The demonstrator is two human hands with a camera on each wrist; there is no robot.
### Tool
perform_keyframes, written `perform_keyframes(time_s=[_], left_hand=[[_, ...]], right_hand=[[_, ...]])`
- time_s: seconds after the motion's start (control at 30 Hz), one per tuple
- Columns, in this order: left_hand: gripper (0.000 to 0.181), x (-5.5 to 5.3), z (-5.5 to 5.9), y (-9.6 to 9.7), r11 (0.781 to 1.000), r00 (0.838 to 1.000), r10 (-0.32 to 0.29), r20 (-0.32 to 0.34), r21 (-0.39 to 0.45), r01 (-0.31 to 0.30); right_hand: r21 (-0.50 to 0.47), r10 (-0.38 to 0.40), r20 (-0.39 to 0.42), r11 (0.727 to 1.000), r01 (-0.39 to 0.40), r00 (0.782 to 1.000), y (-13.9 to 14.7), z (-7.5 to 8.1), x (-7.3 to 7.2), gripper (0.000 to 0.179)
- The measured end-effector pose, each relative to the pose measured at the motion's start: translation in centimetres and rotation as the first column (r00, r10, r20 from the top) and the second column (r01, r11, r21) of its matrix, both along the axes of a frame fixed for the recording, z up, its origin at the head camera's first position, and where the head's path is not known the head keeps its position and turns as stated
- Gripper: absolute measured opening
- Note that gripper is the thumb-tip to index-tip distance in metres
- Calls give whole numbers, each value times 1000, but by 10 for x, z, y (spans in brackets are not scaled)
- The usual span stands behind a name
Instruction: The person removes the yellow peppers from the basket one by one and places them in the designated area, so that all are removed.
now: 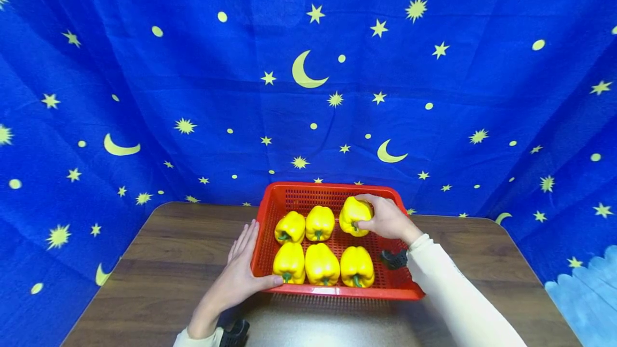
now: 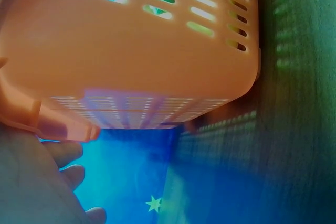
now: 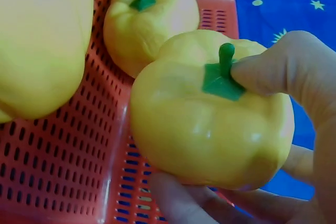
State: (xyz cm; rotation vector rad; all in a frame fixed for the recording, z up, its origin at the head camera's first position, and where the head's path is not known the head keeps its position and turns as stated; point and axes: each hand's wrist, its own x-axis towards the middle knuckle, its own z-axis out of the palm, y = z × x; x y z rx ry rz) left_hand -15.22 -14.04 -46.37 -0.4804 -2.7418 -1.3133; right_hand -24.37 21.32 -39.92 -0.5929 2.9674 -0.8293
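Observation:
A red plastic basket (image 1: 402, 285) with slotted walls stands on the table and holds several yellow bell peppers with green stems. My right hand (image 1: 389, 220) grips one yellow bell pepper (image 1: 353, 213) at the back of the basket, right of another pepper (image 1: 320, 222). In the right wrist view, the thumb lies beside the green stem (image 3: 224, 74) and the fingers curl under the pepper. Against the basket's left front corner rests my left hand (image 1: 239, 277), its fingers straight along the left side and its thumb on the front rim. In the left wrist view, the fingertips (image 2: 73, 174) show beside the basket wall.
Three peppers, among them a front right one (image 1: 357, 266), line the basket's front. A wooden table (image 1: 178, 250) lies beneath. Behind it hangs a blue cloth (image 1: 217, 95) with moons and stars. Dark wrist devices show at both wrists, one (image 1: 393, 259) over the basket's right part.

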Motion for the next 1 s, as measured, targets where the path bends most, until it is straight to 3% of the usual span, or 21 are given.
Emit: perform_keyframes(time_s=[0.53, 1.0], left_hand=[[124, -1, -1, 0, 1000, 1000, -5, -23, 9, 5], [123, -1, -2, -1, 1000, 1000, -1, 5, 7, 1]], right_hand=[[-50, -22, -117, 999, 16, 993, 22, 12, 15, 65], [-79, -55, -127, 996, 45, 990, 49, 23, 28, 66]])
